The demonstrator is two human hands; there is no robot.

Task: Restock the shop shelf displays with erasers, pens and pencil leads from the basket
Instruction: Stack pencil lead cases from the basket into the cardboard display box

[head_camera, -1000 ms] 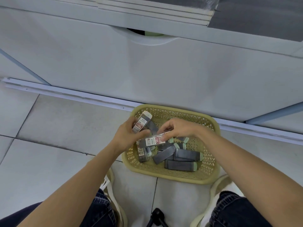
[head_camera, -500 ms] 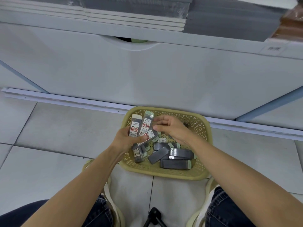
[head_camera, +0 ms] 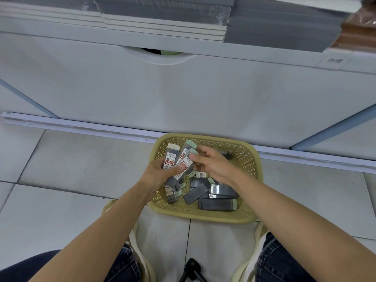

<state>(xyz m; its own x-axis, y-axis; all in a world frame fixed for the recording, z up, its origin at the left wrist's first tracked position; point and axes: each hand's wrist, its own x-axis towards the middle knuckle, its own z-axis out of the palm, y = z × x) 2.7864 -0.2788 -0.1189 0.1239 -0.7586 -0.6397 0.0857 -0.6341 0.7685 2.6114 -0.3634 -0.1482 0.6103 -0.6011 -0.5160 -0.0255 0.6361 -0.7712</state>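
**A:** Head view, the only one. Which step is this?

**B:** Gathering stock, I'd judge. The left hand [head_camera: 156,174], at centre frame, has its fingers and thumb curled round a fan of three pencil-lead cases [head_camera: 172,157]. They stand upright, labels facing the camera, over the left part of the basket [head_camera: 251,217].

**A:** And the right hand [head_camera: 214,164]?

**B:** It's just right of the fan, fingers loosely bent, with the thumb tip at the green cap of the nearest case. I cannot tell whether it pinches that cap or only touches it.

**A:** Where's the rest of the stock?

**B:** More grey loose cases [head_camera: 217,204] lie jumbled on the basket's bottom, below both hands. The basket sits on the floor tiles [head_camera: 71,169] against the foot of the white shelf unit [head_camera: 183,88], which fills the upper half of the frame.

**A:** What does the next move call for?

**B:** Probably squaring the fan so nothing slips, then either picking up more cases or lifting the handful up to the display. No display slot shows here.
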